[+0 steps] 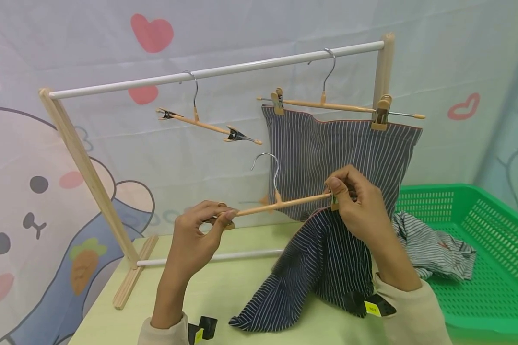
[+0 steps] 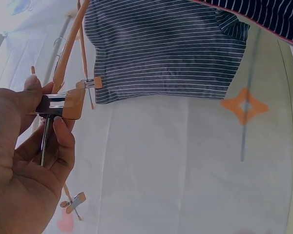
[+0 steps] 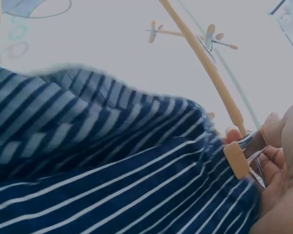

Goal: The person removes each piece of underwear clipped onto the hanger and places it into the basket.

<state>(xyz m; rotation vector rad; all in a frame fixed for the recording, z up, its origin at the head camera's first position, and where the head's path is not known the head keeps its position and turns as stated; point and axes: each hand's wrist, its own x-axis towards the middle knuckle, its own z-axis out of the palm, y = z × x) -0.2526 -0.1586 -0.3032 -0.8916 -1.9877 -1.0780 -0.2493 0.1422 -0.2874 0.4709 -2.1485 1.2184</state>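
Note:
A clip hanger [image 1: 263, 208] with a metal hook is held up between both hands. My left hand [image 1: 198, 235] pinches the clip at its left end; in the left wrist view no cloth shows in that clip [image 2: 74, 103]. At the other end, my right hand [image 1: 360, 201] grips the right clip [image 3: 236, 160]. A dark blue striped garment [image 1: 323, 254] hangs by one corner from that clip, its lower part lying on the table. Its other corner droops loose. The right wrist view shows the garment's waist edge [image 3: 151, 97] sagging left of the clip.
Behind, a rack with a white rod [image 1: 250, 67] bears a bare clip hanger [image 1: 207, 125] and another hanger [image 1: 345, 106] with a striped garment [image 1: 319, 148] clipped on. At right, a green basket [image 1: 500, 254] contains a light striped garment [image 1: 436, 247]. The table [image 1: 155, 292] is pale yellow.

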